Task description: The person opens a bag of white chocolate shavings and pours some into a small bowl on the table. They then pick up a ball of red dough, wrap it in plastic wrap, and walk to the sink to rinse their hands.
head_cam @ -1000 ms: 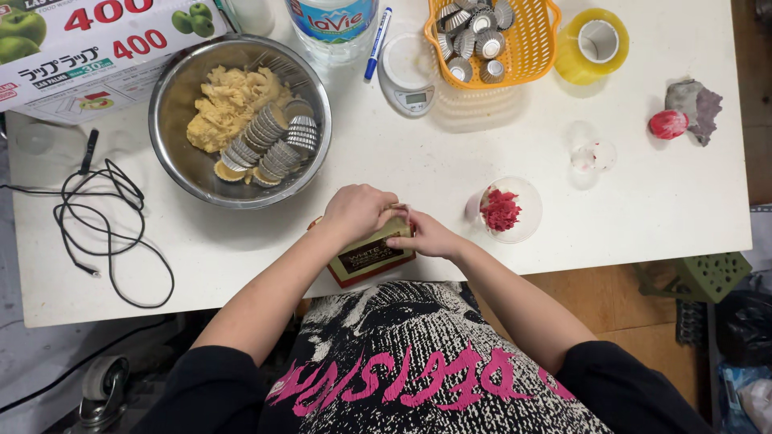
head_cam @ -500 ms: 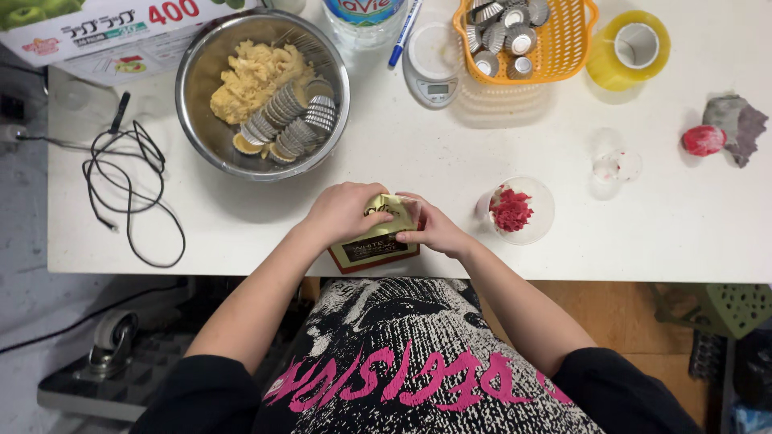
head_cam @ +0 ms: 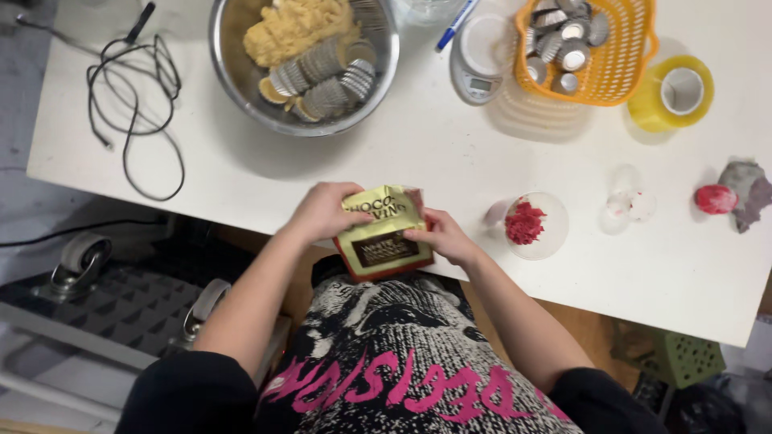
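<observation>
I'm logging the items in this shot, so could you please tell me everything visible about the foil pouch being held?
The foil pouch is a small, glossy packet, gold on its upper part and dark red-brown below, with a dark label panel. It looks like crinkled metallic film. It is held over the near edge of the white table, front facing up, top towards the table. The left hand grips its top-left corner and the right hand its right edge.

A gold foil packet with a dark brown panel and red edge sits above a black top patterned in grey-white with pink lettering. On the white desk: a silver steel bowl of pale yellow dough, an orange plastic basket, a yellow tape roll, a clear cup of crimson powder, a black cable.
</observation>
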### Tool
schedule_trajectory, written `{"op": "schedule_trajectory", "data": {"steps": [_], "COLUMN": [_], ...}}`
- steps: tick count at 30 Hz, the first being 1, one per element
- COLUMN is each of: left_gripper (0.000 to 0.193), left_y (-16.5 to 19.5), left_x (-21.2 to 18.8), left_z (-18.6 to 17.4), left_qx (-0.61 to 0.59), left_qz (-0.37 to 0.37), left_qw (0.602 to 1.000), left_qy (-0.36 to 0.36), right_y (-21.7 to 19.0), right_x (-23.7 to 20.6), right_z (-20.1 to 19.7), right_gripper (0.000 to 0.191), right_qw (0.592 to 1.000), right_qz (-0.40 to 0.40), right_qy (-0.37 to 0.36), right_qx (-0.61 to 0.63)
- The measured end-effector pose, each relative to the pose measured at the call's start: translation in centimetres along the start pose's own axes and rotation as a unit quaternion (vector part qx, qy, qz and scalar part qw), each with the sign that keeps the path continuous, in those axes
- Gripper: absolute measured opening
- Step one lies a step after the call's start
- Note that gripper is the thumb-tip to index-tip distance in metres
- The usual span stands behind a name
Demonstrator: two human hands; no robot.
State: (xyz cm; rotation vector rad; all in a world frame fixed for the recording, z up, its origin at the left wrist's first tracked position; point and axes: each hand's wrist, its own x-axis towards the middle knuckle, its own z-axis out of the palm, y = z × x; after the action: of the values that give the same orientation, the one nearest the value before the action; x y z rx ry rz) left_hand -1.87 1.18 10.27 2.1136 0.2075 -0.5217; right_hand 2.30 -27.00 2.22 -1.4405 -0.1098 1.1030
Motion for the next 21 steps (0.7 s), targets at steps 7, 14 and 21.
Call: {"op": "schedule_trajectory", "data": {"steps": [7, 14, 21], "left_gripper": [0.044, 0.051, 0.066], "left_y": [-4.3, -4.1, -4.1], "left_x": [-2.9, -8.1, -15.0], "left_z": [8.5, 22.0, 26.4], "left_qx": [-0.407, -0.570, -0.694], "left_qz": [-0.017, -0.069, -0.083], "left_qw": [0.908, 0.773, 0.642], "left_qy": [0.097, 0.268, 0.315], "right_y": [-1.3, 1.4, 6.4], "right_x": [-3.4, -5.4, -7.4], "right_z": [-2.8, -2.0, -0.9], "right_gripper": [0.047, 0.048, 0.054], "right_qw": [0.998, 0.985, 0.965], "right_qz": [0.034, 0.082, 0.198], "right_qy": [0.012, -0.004, -0.102], "right_qx": [0.042, 0.153, 0.139]}}
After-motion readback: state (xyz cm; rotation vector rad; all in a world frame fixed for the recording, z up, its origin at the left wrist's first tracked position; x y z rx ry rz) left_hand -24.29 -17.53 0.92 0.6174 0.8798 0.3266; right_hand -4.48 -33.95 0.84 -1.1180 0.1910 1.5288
